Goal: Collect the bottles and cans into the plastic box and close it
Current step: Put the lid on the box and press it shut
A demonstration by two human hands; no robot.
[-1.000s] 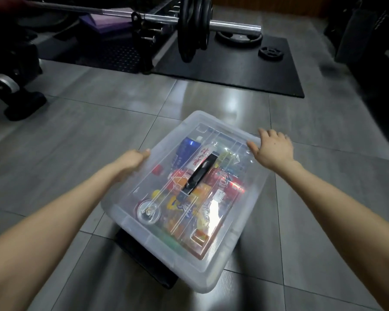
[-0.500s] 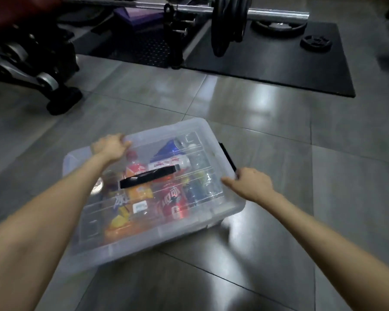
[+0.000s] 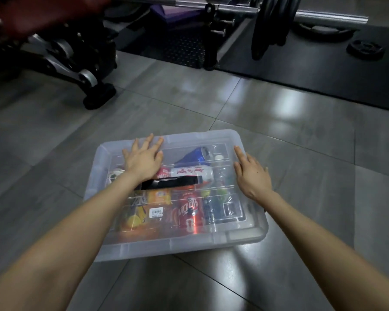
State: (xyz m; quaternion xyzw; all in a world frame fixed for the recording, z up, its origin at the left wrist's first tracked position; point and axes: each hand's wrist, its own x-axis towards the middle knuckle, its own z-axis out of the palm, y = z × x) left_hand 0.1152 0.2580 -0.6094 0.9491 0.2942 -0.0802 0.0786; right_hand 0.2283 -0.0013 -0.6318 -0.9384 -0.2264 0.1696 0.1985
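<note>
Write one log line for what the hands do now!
lid on plastic box | left hand flat on lid | right hand flat on lid | cans inside

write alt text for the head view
A person's left hand and right hand lie flat on the clear lid of a plastic box packed with bottles and cans. The box sits on a tiled floor, a barbell behind.

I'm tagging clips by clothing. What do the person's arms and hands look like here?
Both are bare. The left hand and right hand wear no gloves, and no rings show on the fingers. The left forearm and right forearm show no sleeve, watch or band as far up as the frame reaches.
</note>
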